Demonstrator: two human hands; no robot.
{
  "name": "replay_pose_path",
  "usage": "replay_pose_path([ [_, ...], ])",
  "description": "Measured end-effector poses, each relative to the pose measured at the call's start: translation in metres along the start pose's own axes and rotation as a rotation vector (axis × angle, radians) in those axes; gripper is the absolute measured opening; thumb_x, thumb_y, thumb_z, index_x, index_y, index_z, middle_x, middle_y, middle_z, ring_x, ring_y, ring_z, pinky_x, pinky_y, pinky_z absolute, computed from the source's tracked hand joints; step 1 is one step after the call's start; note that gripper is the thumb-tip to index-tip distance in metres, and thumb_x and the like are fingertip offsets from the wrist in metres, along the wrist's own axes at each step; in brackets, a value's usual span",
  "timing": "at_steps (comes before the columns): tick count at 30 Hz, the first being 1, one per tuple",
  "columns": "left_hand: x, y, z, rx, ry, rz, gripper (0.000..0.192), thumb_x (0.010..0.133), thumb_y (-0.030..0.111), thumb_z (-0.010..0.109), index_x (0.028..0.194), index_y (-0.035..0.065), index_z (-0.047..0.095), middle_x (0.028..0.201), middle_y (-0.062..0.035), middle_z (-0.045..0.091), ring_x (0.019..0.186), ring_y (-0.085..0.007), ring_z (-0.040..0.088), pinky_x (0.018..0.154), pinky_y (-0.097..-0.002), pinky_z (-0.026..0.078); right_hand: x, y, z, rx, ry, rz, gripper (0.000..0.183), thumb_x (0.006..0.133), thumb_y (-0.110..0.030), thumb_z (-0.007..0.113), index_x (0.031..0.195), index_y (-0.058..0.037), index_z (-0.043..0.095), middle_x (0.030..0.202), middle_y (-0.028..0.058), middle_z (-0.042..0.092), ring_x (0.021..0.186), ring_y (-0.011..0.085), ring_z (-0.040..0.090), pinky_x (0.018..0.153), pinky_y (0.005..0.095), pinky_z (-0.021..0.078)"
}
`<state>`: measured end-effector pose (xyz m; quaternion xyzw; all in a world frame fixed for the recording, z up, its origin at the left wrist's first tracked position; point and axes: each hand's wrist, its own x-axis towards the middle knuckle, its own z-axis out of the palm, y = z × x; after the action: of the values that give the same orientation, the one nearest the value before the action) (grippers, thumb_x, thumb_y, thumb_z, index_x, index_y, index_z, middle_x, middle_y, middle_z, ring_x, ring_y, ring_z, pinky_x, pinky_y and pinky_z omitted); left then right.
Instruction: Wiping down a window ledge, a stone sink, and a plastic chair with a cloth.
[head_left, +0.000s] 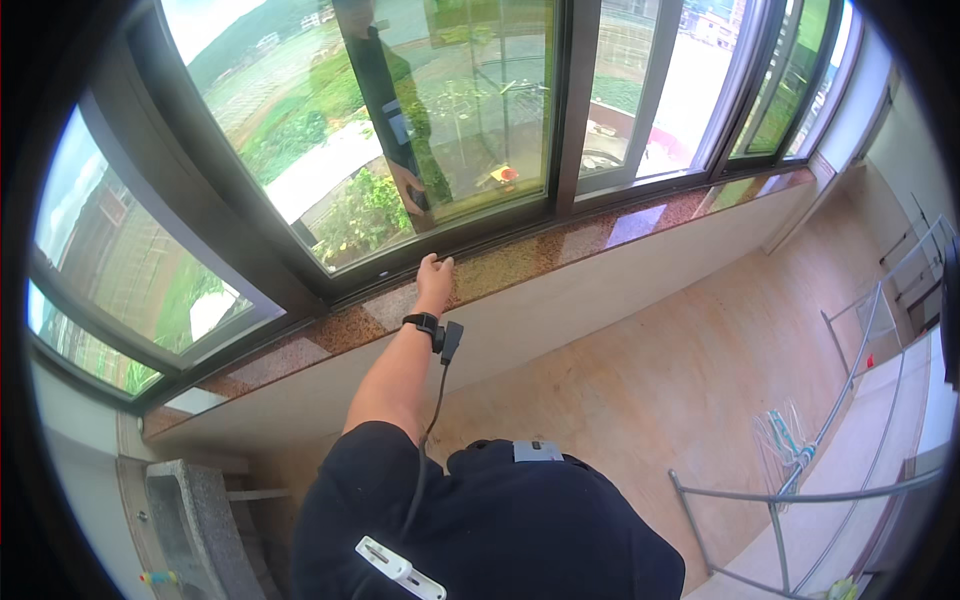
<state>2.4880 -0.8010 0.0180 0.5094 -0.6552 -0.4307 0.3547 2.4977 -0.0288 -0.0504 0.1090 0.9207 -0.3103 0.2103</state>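
Note:
My left hand (435, 279) reaches forward over the speckled, polished stone windowsill (510, 262), its fingers partly curled at the lower rail of a dark-framed sliding window (442, 244). Whether the fingertips touch the rail or pinch something small cannot be made out. A black strap (424, 322) with a dark plug-like connector (450, 343) and a cable is on the left wrist. The window's glass pane (480, 112) mirrors a dark-clothed figure with a lowered hand. My right hand is out of view.
More sliding panes stand left and right. Below the sill runs a pale wall (585, 292) down to a brownish floor (600, 390). At right is a metal drying rack (817, 496) with hangers (784, 442). A grey stone basin (199, 517) stands at lower left.

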Motion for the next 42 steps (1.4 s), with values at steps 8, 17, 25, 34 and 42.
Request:
replay_pose_path([
  [8, 0.002, -0.066, -0.051, 0.146, 0.223, 0.012, 0.062, 0.084, 0.037, 0.07, 0.129, -0.003, 0.052, 0.119, -0.0275, 0.061, 0.113, -0.0397, 0.058, 0.096, -0.0413, 0.046, 0.14, -0.032, -0.07, -0.107, -0.268, -0.201, 0.046, 0.081, -0.015, 0.065, 0.125, -0.003, 0.057, 0.114, 0.0207, 0.065, 0.104, 0.0366, 0.063, 0.091, 0.0402, 0.0497],
  [17, -0.051, -0.046, 0.044, 0.696, 0.093, 0.103, 0.059, 0.089, 0.034, 0.063, 0.135, 0.0013, 0.046, 0.14, -0.0242, 0.044, 0.131, -0.0402, 0.04, 0.107, -0.048, 0.035, 0.301, -0.283, -0.097, -0.15, -0.215, -0.759, 0.046, 0.077, -0.007, 0.065, 0.122, -0.0041, 0.059, 0.111, 0.0191, 0.062, 0.104, 0.0336, 0.062, 0.093, 0.0389, 0.0487],
  [25, -0.073, -0.023, 0.108, 0.987, 0.139, -0.04, 0.067, 0.094, 0.033, 0.055, 0.15, 0.0095, 0.027, 0.156, -0.019, 0.022, 0.147, -0.0382, 0.012, 0.113, -0.0601, 0.011, 0.306, -0.556, -0.003, -0.229, -0.192, -1.225, 0.051, 0.077, -0.008, 0.066, 0.126, -0.0158, 0.054, 0.124, 0.016, 0.053, 0.111, 0.037, 0.056, 0.092, 0.0422, 0.0504],
  [34, -0.075, -0.018, 0.112, 1.118, 0.069, 0.037, 0.068, 0.094, 0.028, 0.057, 0.15, 0.0075, 0.025, 0.157, -0.0138, 0.022, 0.148, -0.0342, 0.01, 0.115, -0.0591, 0.011, 0.348, -0.655, 0.147, -0.655, -0.184, -1.716, 0.054, 0.081, -0.01, 0.06, 0.133, -0.0203, 0.053, 0.138, 0.0109, 0.047, 0.118, 0.0341, 0.049, 0.084, 0.0382, 0.0471],
  [42, -0.07, 0.021, 0.137, 0.787, -0.04, 0.172, 0.065, 0.09, 0.017, 0.061, 0.146, 0.0032, 0.031, 0.155, -0.0195, 0.024, 0.144, -0.0371, 0.021, 0.114, -0.0514, 0.023, 0.384, -0.666, 0.153, -0.673, -0.275, -1.815, 0.061, 0.081, -0.017, 0.062, 0.141, -0.0233, 0.047, 0.149, 0.0069, 0.038, 0.13, 0.0323, 0.038, 0.09, 0.0396, 0.0415],
])
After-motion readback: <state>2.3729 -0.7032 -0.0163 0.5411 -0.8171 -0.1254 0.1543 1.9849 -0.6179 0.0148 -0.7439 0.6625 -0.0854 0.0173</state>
